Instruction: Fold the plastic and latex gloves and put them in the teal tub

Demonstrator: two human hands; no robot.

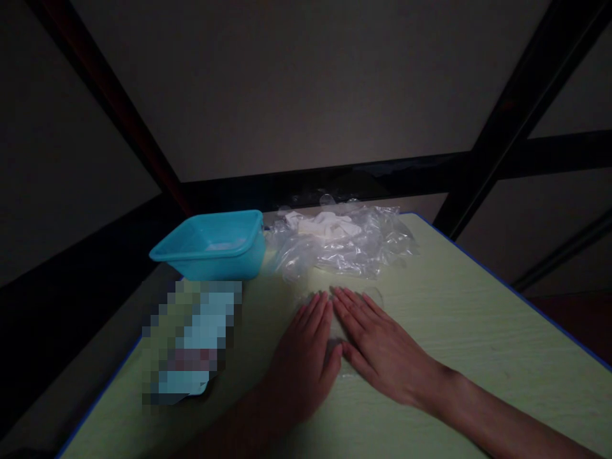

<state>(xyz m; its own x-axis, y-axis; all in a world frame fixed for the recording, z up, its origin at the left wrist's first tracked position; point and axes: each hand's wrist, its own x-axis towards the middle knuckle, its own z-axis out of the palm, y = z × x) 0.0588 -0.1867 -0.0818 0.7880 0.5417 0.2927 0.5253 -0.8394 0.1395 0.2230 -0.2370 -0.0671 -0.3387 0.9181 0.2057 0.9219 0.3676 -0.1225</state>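
We cannot tell which way the clear plastic piece point(338, 330) points, nor its long axis, since our hands cover much of it. It lies nearer us than the blue basin point(224, 266) and rightward of it, beneath our left hand point(306, 357) and right hand point(382, 347), both flat, side by side, fingers straight. The pale green table point(459, 319) bears the basin; behind stands a dim wall point(310, 83).

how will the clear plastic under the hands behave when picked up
The clear plastic is probably light and floppy, as it looks thin and see-through, lying flat on the table. It may crease rather than hold shape, like the similar-looking crumpled plastic behind it.
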